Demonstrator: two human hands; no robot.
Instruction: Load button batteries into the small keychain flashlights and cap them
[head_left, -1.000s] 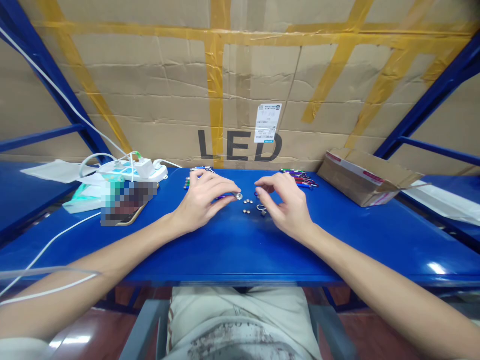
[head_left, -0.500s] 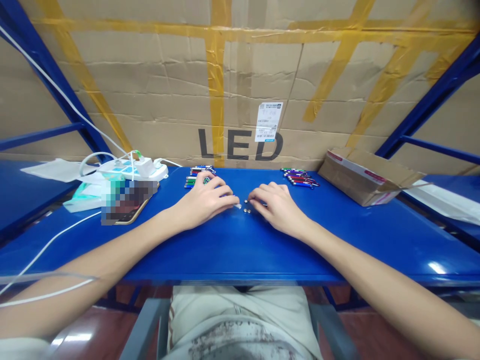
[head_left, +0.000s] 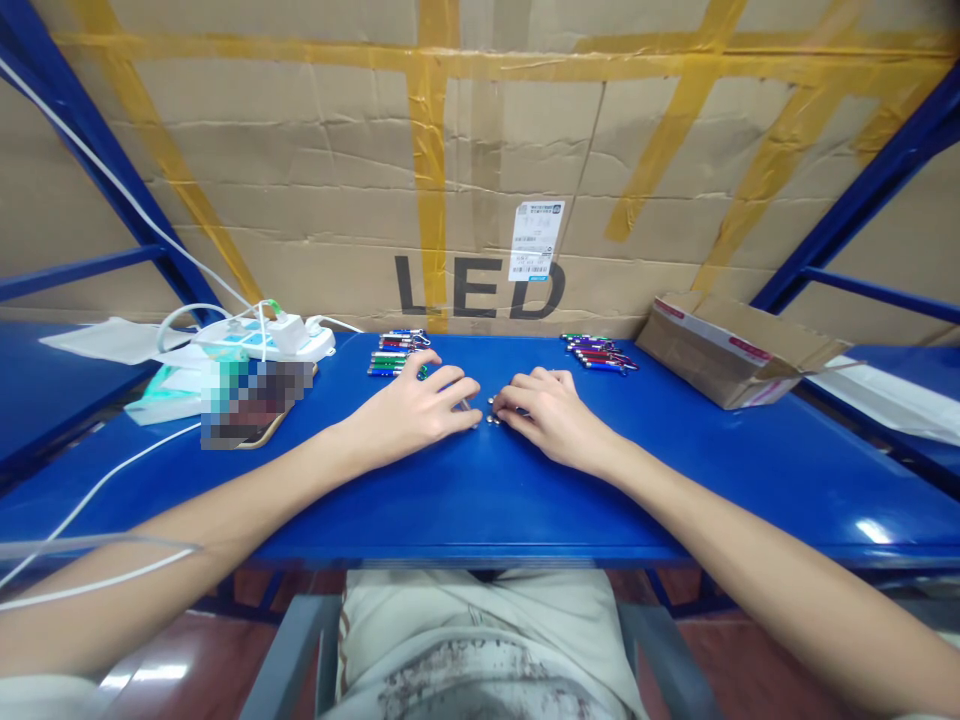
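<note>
My left hand (head_left: 420, 412) rests low over the table with its fingers bent. A small silvery piece (head_left: 466, 405) shows between its fingertips, too small to name. Close by on the right, my right hand (head_left: 553, 415) has its thumb and fingers closed at several small round silver button cells (head_left: 492, 419). One cell is at its fingertips, partly hidden. Just behind my left hand lies a row of coloured metal keychain flashlights (head_left: 390, 358) with clips. Beyond my right hand is a second group of such flashlights (head_left: 600, 358), in red, blue, purple and green.
An open cardboard box (head_left: 720, 350) stands at the right back of the blue table (head_left: 480, 510). A phone (head_left: 262, 425), partly blurred out, a power strip (head_left: 300, 345) and white cables are on the left. Behind the table rises a large taped carton (head_left: 337, 200).
My left hand has shifted slightly, and the small piece at its fingertips has drawn in between the fingers. My right fingertips have come down closer over the button cells.
</note>
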